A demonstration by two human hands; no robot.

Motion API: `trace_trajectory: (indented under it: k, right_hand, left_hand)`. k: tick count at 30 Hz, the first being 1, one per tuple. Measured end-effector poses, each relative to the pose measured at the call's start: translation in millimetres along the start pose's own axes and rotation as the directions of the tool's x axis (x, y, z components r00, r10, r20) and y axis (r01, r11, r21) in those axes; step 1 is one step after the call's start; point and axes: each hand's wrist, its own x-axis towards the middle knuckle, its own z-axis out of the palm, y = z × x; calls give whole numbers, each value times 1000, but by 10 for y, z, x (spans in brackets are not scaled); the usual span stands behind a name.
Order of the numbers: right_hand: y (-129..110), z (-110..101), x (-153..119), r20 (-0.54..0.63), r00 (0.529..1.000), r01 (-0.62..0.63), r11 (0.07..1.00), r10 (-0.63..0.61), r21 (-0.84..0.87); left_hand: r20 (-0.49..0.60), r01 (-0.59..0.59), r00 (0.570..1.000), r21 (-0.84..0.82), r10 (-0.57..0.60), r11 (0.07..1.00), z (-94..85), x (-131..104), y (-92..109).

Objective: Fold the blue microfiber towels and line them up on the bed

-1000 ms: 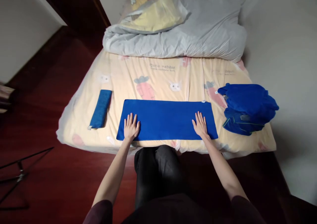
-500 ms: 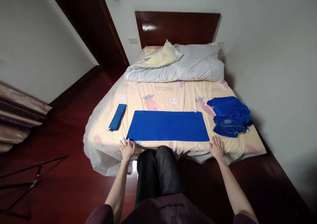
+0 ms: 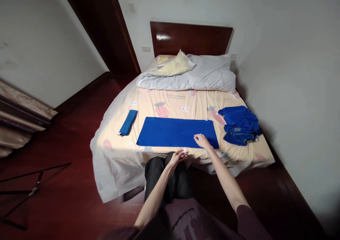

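Note:
A blue towel (image 3: 170, 131) lies flat as a long rectangle near the front edge of the bed. Over its right part is my right hand (image 3: 202, 141), fingers curled together and nothing visible in them; whether it touches the cloth I cannot tell. My left hand (image 3: 177, 157) hangs above my knees, just in front of the towel's near edge, its fingers loosely bent, apart and holding nothing. To the left lies a narrow folded blue cloth (image 3: 128, 122). On the right, a crumpled pile of blue fabric (image 3: 240, 125) shows a thin green trim.
The bed (image 3: 114, 137) has a carrot-print sheet under a clear-looking cover. A grey-white quilt (image 3: 212, 72) is bunched by the dark wooden headboard (image 3: 191, 38). A black metal stand (image 3: 34, 190) is on the floor at left, near a curtain (image 3: 23, 112).
Both hands have left the bed's edge beside the towel's near corners and come inward, the right one over the towel, the left above my knees. The view has shifted slightly.

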Motion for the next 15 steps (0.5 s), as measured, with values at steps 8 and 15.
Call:
trace_trajectory:
  k: [8,15]
  right_hand:
    - [-633,48,730,64,998,-6,999,9,-52]
    - [-748,134,1419,78,991,-103,987,113,-121]
  left_hand:
    - [10,22,1000,-415,-20,909,-2,184,-119]
    - [40,-7,999,-499,31,866,-66,269,-130]
